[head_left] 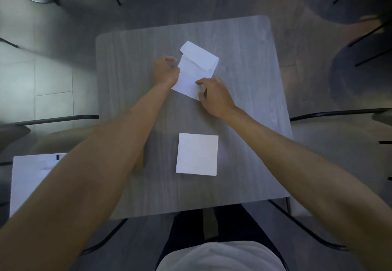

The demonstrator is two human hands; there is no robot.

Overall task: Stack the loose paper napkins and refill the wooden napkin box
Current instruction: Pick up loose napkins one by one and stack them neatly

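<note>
The grey wood-grain table [244,75] carries only 2 napkins in view, so I judge the task to be in its early stacking stage, with the refill not yet begun. A large white sheet [29,177] lies off the table's near left corner, partly behind the left forearm; I cannot tell what it is. The loose paper napkin [191,73] lies askew at the table's far middle, its far end turned over in a flap and not yet squared. The square folded napkin [197,154] lies flat and neat near the person, well apart from the other, and reads as the start of a stack, 1 sheet as far as I can tell. The right hand [214,96] pinches the loose napkin's near right corner with curled fingers, and the left hand [166,71] grips its left edge, fingers curled in. A tan wooden edge [139,163] peeks out beside the left forearm; it may be the napkin box, but too little shows to say. Left to do, in my judgement: flatten this napkin, lay it on the square one, then load the stack into the box.
</note>
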